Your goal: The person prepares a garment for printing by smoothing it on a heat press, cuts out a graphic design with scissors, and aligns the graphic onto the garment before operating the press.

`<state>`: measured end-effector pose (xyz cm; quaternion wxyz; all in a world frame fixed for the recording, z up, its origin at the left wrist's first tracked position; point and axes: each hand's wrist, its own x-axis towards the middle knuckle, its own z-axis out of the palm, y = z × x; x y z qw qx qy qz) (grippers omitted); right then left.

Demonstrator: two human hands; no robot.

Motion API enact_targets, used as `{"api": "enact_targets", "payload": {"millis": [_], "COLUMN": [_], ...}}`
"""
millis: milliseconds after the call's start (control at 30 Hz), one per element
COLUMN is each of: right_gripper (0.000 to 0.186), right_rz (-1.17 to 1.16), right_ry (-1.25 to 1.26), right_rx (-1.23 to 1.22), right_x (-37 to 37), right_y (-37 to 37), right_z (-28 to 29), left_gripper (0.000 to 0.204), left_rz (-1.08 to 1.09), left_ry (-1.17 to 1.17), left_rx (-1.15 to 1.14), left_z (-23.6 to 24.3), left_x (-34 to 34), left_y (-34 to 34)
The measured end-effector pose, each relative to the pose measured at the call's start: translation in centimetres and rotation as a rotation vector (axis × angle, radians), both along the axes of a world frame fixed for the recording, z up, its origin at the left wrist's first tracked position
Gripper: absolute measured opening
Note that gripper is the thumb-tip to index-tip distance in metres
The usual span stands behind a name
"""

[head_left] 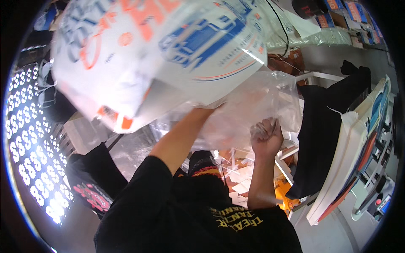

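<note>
White printed bag with blue-orange graphics overhead; clear plastic bag below it.

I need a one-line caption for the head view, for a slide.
Right hand grips a clear plastic bag below a white printed garment; the left forearm reaches under it.

A printed garment is up front at upper left, a plastic bag just below and right of it, a dark shirt hanging farther right beside a press.
</note>
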<state>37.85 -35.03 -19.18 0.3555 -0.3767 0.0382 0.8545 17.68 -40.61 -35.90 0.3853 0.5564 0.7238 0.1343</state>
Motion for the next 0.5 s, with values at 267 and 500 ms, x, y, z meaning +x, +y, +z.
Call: {"api": "enact_targets", "payload": {"millis": [267,500], "right_gripper": [0.028,0.036], "right_rz": [0.401,1.352], "right_ry": [-0.689,-0.694], "right_rx": [0.197,0.129], "right_x": [4.8,11.4], "right_y": [-5.5,-18.4], "right_z": [-1.6,-1.6], "left_gripper": [0.021,0.025], "left_rz": [0.492,1.865], "left_ry": [-0.325,0.889], "left_rx": [0.432,0.249], "left_z": [20.7,22.0], "left_x": [3.3,-2.5], "left_y": [-27.5,-70.5]}}
